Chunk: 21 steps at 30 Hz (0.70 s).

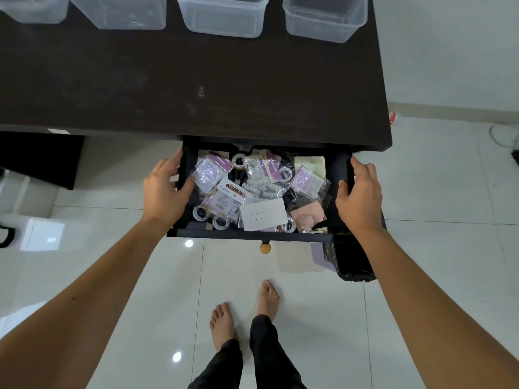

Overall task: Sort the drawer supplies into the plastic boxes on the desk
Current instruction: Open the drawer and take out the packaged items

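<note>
A black drawer (252,235) stands pulled out from under the dark desk (196,88). It is full of supplies: tape rolls (200,213), clear packets with purple cards (209,172), a sticky-note pack (231,196), a white card (264,214). My left hand (165,192) grips the drawer's left wall, thumb inside. On the right wall my right hand (361,196) holds on, thumb inside too. Several clear plastic boxes (224,16) line the desk's far edge; those whose insides show look empty.
A wooden knob (265,247) sticks out of the drawer front. A black bin with a purple item (348,259) stands under the drawer's right corner. White storage units (31,217) sit on the tiled floor at left. My bare feet (247,310) stand below the drawer.
</note>
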Tool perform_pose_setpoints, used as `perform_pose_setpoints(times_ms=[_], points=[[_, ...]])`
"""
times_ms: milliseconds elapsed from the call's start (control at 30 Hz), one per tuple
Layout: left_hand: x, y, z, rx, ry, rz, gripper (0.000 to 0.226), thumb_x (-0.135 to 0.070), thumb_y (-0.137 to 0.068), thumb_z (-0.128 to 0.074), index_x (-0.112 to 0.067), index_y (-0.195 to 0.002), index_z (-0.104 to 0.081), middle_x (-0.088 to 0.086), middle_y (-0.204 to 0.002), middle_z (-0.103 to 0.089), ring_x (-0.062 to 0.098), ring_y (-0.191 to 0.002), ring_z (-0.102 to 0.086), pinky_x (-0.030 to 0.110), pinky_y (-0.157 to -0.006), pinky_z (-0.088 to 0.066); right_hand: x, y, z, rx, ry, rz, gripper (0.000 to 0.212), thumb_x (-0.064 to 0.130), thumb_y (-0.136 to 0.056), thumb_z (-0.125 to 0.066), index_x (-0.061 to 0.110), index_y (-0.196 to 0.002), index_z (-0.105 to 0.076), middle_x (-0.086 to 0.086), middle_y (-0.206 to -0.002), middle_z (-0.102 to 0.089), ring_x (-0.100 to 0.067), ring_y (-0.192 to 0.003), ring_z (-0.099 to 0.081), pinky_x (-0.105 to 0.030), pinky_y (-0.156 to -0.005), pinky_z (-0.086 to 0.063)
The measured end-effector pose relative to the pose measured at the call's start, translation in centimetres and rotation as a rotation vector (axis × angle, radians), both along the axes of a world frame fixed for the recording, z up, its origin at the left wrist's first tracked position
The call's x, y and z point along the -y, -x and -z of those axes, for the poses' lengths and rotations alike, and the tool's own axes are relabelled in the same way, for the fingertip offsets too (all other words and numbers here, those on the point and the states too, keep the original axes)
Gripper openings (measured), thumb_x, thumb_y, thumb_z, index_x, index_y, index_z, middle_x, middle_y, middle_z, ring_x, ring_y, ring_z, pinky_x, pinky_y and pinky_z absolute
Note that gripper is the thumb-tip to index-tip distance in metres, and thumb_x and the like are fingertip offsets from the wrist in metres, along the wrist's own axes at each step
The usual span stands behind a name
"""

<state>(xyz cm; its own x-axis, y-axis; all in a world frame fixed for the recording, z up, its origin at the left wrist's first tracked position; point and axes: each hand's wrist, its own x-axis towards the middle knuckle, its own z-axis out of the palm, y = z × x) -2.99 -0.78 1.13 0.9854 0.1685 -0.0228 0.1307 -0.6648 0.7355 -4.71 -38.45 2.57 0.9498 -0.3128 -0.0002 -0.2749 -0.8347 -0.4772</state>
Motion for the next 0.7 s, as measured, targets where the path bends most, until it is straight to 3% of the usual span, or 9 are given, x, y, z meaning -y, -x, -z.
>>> perform_pose_setpoints(times_ms=[100,267,400,567,700], points=[[-0.5,0.2,-0.2,-0.009,-0.029,-0.01,0.059,-0.009,-0.094,-0.074,-0.015,-0.15,-0.057,0.009,-0.123,-0.067,0.02,-0.11,-0.065,0.021,-0.086,-0.053,-0.2,1.0,0.2,0.017,-0.025,0.0,0.053,0.008,-0.102,-0.065,0.006,-0.152,-0.049,-0.015,-0.135,-0.056,-0.034,-0.112,-0.066,-0.04,-0.093,-0.057],[-1.3,1.2,-0.4,-0.03,-0.021,-0.022,0.055,-0.009,-0.094,-0.074,-0.012,-0.147,-0.059,0.01,-0.123,-0.068,0.022,-0.111,-0.066,0.032,-0.093,-0.058,-0.8,3.6,0.8,0.029,-0.057,0.016,0.051,0.009,-0.1,-0.068,0.005,-0.149,-0.053,-0.016,-0.131,-0.059,-0.034,-0.108,-0.068,-0.028,-0.087,-0.049],[-1.2,2.7,-0.4,-0.034,0.04,-0.055,0.054,-0.009,-0.092,-0.076,-0.012,-0.144,-0.062,0.0,-0.116,-0.065,0.018,-0.106,-0.065,0.044,-0.095,-0.062,-0.8,4.9,1.2,0.029,-0.068,0.038,0.052,0.009,-0.1,-0.068,0.005,-0.15,-0.053,-0.016,-0.13,-0.059,-0.034,-0.109,-0.066,-0.03,-0.087,-0.049],[-0.7,4.8,-0.2,-0.039,0.11,-0.081,0.054,-0.009,-0.093,-0.077,-0.013,-0.144,-0.062,-0.005,-0.119,-0.065,0.017,-0.109,-0.065,0.043,-0.096,-0.061,-0.4,6.1,1.4,0.037,-0.078,0.036,0.053,0.008,-0.099,-0.068,0.005,-0.15,-0.053,-0.017,-0.129,-0.059,-0.036,-0.113,-0.065,-0.042,-0.093,-0.056],[-0.5,5.3,-0.1,-0.039,0.122,-0.09,0.056,-0.011,-0.093,-0.078,-0.014,-0.146,-0.061,-0.003,-0.124,-0.066,0.014,-0.109,-0.064,0.038,-0.096,-0.061,-0.2,6.4,1.4,0.045,-0.078,0.033,0.053,0.007,-0.099,-0.069,0.004,-0.15,-0.053,-0.017,-0.128,-0.06,-0.035,-0.111,-0.065,-0.042,-0.092,-0.057]])
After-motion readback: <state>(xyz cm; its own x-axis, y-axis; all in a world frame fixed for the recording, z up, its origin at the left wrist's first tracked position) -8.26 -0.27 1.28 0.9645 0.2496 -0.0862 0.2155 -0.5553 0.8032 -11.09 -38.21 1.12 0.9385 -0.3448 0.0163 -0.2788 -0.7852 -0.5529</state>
